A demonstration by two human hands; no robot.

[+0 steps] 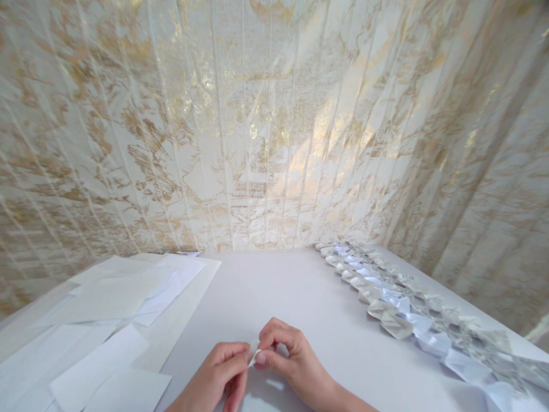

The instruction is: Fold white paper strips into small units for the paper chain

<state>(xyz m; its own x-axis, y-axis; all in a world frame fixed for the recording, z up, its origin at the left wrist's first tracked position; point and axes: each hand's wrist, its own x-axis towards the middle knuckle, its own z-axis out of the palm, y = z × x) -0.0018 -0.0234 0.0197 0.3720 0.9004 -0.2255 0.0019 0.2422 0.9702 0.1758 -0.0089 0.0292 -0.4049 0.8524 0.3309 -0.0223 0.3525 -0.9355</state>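
Note:
Between my two hands, just above the front middle of the table, is a small folded piece of white paper (254, 353). My left hand (225, 369) pinches its left side between thumb and fingers. From the right, my right hand (291, 356) grips the other side between thumb and curled forefinger. The paper looks narrow and bent over on itself; my fingertips hide much of it, so its full shape cannot be made out.
Loose white paper sheets (111, 294) overlap in a pile on the left of the white table (266, 286). Rows of folded paper pieces (388, 317), some white and some greyish, run along the right side. A patterned curtain (266, 143) hangs behind the table.

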